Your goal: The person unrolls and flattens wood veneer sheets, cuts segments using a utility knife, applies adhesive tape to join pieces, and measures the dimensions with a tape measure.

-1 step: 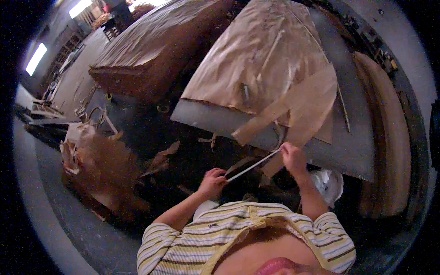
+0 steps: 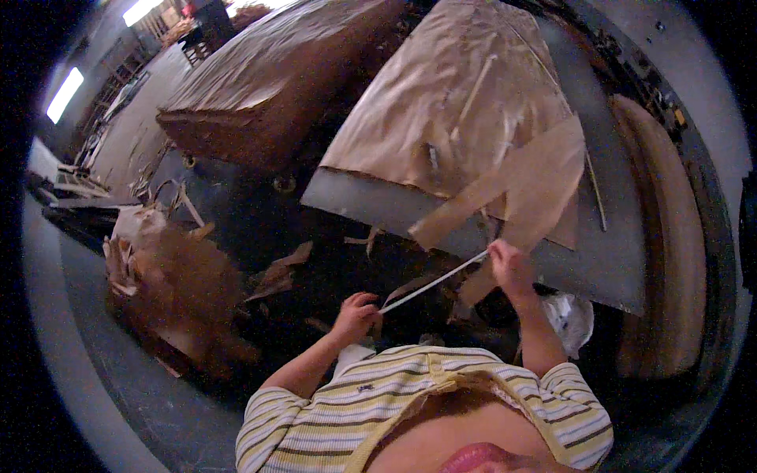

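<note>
A narrow white strip runs straight and taut between my hands, low on the left and higher on the right. My left hand is closed on its lower end. The upper end is pinched by my right hand, beside the front edge of a grey-topped table. Thin brown sheets, like wood veneer, lie in a wide layer on the table. Loose brown strips and a larger rounded piece lie over them, close to my right hand.
Another tall stack of brown sheets stands at the far left. A heap of brown scraps lies on the left, with torn pieces on the dark floor. Right of my forearm is a crumpled white bag. A long curved brown stack borders the right.
My left hand sits slightly further left and my right hand slightly further right, with a bit more strip showing between them. The whole view has shifted a little.
</note>
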A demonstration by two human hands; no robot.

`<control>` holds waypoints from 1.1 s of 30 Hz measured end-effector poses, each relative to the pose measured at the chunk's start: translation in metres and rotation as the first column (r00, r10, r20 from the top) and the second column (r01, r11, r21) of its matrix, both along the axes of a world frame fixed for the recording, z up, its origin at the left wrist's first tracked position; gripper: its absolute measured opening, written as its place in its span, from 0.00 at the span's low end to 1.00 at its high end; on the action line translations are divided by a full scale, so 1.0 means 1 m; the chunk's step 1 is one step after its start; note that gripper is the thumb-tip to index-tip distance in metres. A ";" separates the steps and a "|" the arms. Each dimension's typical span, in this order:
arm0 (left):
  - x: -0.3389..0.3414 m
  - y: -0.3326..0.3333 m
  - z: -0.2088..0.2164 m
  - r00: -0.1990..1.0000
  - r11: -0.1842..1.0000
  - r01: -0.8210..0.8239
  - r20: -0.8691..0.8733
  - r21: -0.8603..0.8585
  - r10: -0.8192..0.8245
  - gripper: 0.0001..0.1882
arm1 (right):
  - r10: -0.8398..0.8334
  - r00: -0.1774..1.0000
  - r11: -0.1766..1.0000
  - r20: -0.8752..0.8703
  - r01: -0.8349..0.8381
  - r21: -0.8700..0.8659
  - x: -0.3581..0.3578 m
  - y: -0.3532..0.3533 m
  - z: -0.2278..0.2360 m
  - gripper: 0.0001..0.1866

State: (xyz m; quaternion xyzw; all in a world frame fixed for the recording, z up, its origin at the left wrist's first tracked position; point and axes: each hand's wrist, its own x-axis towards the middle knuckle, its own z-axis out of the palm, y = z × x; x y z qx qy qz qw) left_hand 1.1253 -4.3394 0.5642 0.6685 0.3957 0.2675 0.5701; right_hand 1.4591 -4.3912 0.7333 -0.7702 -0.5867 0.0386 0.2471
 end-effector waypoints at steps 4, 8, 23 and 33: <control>-0.181 0.019 -0.062 0.865 0.997 -0.083 -0.496 -0.001 0.072 0.05 | -0.107 0.992 0.957 -0.062 0.120 0.266 -0.039 0.066 0.006 0.05; -0.249 0.035 -0.025 0.846 0.941 -0.198 -0.436 0.275 0.306 0.07 | 0.242 0.970 0.951 0.029 -0.243 0.190 -0.170 0.127 -0.005 0.04; -0.219 0.258 0.152 0.890 0.799 -0.453 0.151 0.396 0.430 0.04 | 0.588 0.268 0.709 -0.763 -0.624 0.328 -0.410 0.312 -0.050 0.22; -0.340 0.431 0.134 0.744 0.732 -0.667 0.199 0.143 0.638 0.11 | 0.346 0.701 0.895 -0.623 -0.447 -0.006 -0.353 0.410 -0.034 0.09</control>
